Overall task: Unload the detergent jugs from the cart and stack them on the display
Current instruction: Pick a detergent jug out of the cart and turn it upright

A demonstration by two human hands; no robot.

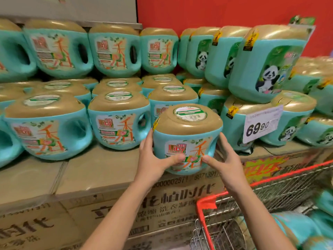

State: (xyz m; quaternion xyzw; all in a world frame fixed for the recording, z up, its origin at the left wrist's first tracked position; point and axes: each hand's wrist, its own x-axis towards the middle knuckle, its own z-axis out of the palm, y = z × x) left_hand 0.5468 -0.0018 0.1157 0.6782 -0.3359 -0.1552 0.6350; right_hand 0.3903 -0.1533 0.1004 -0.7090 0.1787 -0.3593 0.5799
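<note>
A teal detergent jug with a gold cap stands upright at the front edge of the cardboard-box display, right of the front row. My left hand grips its left side, thumb across the label. My right hand holds its right side by the handle hole. Several matching jugs fill the rows behind and to the left. More teal jugs lie in the red wire cart at lower right.
Panda-label jugs are stacked on the right, with a 69.90 price sign hanging in front of them. A red wall rises behind. Bare box tops lie at the front left of the display.
</note>
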